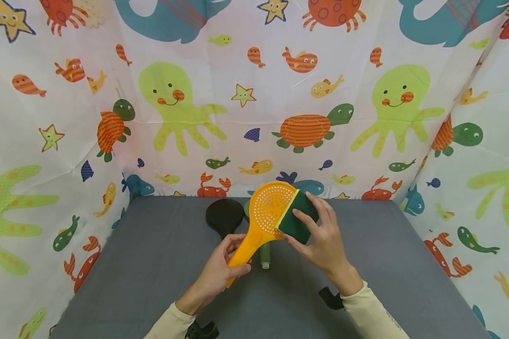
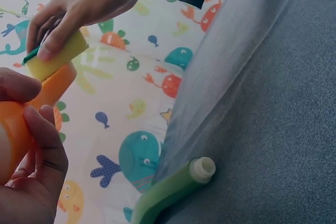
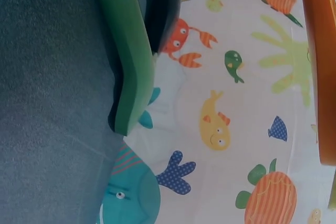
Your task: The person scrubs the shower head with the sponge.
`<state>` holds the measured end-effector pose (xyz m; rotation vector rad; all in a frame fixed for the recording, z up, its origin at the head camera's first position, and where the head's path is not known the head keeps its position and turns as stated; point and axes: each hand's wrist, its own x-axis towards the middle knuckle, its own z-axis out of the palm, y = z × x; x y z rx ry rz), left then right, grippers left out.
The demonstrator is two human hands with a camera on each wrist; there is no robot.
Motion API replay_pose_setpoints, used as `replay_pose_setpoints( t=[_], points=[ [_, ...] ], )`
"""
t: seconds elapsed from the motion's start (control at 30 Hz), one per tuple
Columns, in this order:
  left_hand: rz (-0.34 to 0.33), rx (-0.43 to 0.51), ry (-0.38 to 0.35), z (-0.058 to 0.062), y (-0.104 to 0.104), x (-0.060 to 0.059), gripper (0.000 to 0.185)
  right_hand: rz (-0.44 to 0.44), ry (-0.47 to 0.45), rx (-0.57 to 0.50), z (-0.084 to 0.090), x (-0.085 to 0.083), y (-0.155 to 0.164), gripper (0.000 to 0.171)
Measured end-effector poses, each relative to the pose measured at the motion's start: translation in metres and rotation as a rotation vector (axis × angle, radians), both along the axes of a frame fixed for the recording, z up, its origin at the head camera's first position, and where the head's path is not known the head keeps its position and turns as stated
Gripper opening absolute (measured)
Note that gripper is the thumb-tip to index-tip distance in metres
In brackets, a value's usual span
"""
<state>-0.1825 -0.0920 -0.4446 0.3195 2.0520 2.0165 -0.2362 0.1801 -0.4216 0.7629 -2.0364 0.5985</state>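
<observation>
My left hand point(image 1: 225, 266) grips the handle of an orange perforated skimmer spoon point(image 1: 268, 212), holding it tilted above the grey table point(image 1: 152, 263). A green and yellow sponge point(image 1: 299, 217) is held in my right hand point(image 1: 318, 235) and pressed against the right side of the spoon's round head. In the left wrist view the yellow sponge point(image 2: 55, 56) sits on the orange spoon point(image 2: 50, 90) under my right hand's fingers point(image 2: 52, 22). The right wrist view shows only the spoon's orange edge point(image 3: 317, 66).
Under the skimmer lie a green utensil point(image 1: 265, 254) and a black spoon point(image 1: 225, 215) on the table; the green handle point(image 3: 128, 61) also shows in the right wrist view. Sea-creature patterned curtains point(image 1: 237, 94) wall in the table at the back and sides.
</observation>
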Motion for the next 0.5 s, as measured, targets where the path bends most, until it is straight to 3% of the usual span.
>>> replay_pose_setpoints(
  t=[0.5],
  points=[
    [-0.012,0.01,0.04,-0.002,0.009,-0.002,0.064,0.041,0.035,-0.017,-0.01,0.011,-0.014,0.058]
  ],
)
